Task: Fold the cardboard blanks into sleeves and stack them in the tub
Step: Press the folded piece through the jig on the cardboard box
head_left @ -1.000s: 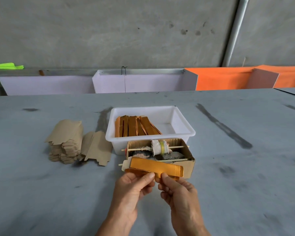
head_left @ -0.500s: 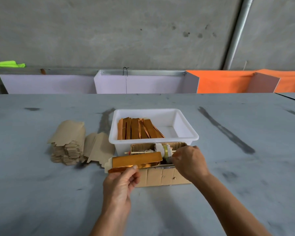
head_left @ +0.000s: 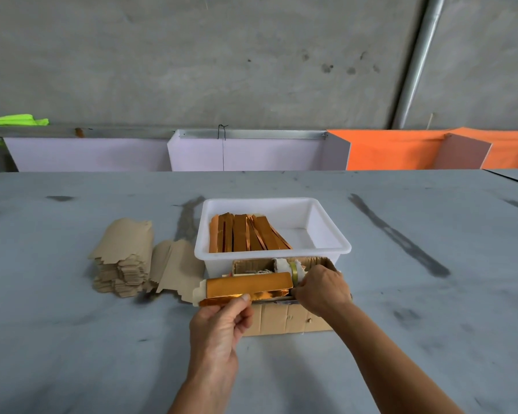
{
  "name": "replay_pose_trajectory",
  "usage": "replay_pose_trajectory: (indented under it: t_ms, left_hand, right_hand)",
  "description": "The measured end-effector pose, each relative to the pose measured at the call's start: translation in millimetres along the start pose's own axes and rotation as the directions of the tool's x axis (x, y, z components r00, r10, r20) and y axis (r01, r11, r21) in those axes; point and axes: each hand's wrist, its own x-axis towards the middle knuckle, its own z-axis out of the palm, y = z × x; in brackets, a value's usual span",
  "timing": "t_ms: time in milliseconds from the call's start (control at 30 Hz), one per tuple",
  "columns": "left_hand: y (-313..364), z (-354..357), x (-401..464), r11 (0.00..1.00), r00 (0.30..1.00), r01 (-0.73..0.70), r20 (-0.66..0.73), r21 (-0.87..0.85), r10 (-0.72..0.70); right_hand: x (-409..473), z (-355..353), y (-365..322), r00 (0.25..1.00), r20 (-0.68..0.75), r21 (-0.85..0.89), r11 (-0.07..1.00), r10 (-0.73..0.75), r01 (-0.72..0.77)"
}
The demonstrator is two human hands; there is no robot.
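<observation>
Behind grey table (head_left: 431, 339), concrete wall (head_left: 222, 55), metal pipe (head_left: 416, 61)

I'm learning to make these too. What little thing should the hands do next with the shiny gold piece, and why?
Probably finish closing it: the left hand pinches the gold sleeve over the small cardboard box, while the right hand works at its end. Then it can join the sleeves in the white tub.

A brown cardboard box (head_left: 287, 319) holding a tape roll (head_left: 293, 270) sits on the grey table (head_left: 431, 294).
</observation>
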Motion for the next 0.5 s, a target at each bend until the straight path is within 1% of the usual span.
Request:
replay_pose_trajectory:
  t_ms: [167, 333, 500]
  left_hand:
    - [0.2, 3.3, -1.5, 1.000, 1.000, -0.004, 0.014, 0.012, 0.004]
    - [0.8, 4.8, -2.7, 1.000, 1.000, -0.008, 0.009, 0.021, 0.008]
    - [0.5, 4.5, -0.9, 1.000, 1.000, -0.011, 0.004, 0.019, 0.011]
  right_hand:
    - [1.3, 0.4, -0.1, 0.999, -0.028, 0.059, 0.998, 0.041, -0.039]
    - [-0.1, 0.6, -1.9, 0.996, -0.067, 0.071, 0.996, 0.066, -0.061]
    - [-1.7, -0.5, -5.8, 0.995, -0.068, 0.104, 0.992, 0.078, -0.070]
